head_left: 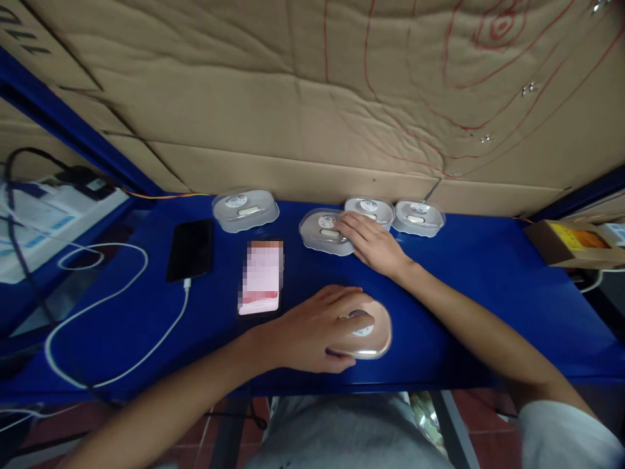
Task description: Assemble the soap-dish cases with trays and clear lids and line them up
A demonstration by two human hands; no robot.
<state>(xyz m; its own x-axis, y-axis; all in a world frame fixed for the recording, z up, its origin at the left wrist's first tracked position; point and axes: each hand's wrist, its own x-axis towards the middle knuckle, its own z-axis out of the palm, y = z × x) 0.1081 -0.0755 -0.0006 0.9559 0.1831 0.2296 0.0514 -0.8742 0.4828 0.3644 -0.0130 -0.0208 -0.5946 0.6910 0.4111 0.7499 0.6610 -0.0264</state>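
My left hand (pixel 317 329) lies over a clear plastic blister pack (pixel 375 332) near the front edge of the blue table (pixel 488 286), fingers curled round its left side. My right hand (pixel 374 244) reaches to the back and rests with fingers spread flat on a second clear pack (pixel 319 231). Two more packs (pixel 371 208) (pixel 418 216) lie beside it against the cardboard wall, and another pack (pixel 245 210) sits farther left.
A lit phone (pixel 261 277) and a dark phone (pixel 190 249) on a white cable (pixel 122 352) lie on the left half. A cardboard sheet (pixel 312 98) backs the table. An open box (pixel 576 244) stands at the right edge.
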